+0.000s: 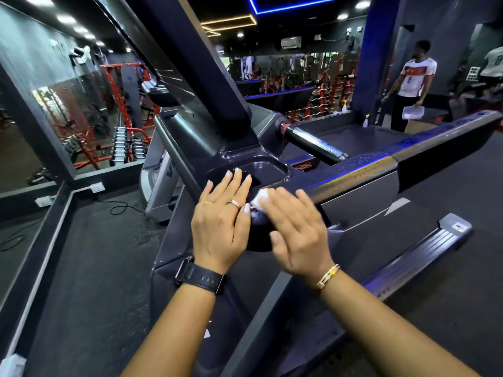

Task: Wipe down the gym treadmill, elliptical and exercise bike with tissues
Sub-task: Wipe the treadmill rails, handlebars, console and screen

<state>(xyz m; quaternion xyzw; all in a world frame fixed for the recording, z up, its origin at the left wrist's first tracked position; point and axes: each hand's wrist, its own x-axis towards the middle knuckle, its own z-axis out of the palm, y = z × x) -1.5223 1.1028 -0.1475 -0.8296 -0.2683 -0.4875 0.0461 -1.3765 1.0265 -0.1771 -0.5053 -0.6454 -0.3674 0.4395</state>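
I stand at the dark treadmill, looking down at its console ledge with a cup holder. My left hand lies flat with straight fingers on the ledge beside the holder. My right hand presses a small white tissue onto the handrail's near end; only a corner of the tissue shows past the fingers. Droplets glisten on the handrail and on the chrome grip bar.
The treadmill's belt and side step run to the right. A person in a white jersey stands at the far right holding a white cloth, near a spray bottle. Red racks and dumbbells fill the left background behind glass.
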